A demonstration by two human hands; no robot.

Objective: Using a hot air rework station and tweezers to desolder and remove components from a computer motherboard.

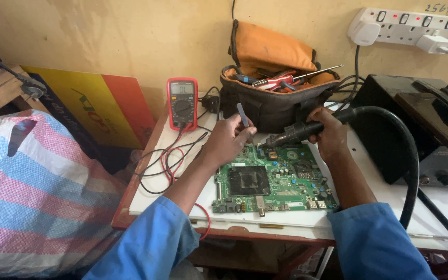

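The circuit board (273, 179) lies on the table (442, 207), multimeter (182, 102) behind-left, tool bag (273, 98) behind.

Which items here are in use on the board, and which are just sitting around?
In use:
left hand holding tweezers
right hand holding hot-air handpiece, nozzle over the board
green circuit board

Lying about:
red multimeter with leads
tool bag of screwdrivers
striped woven bag
power strip
black unit at right
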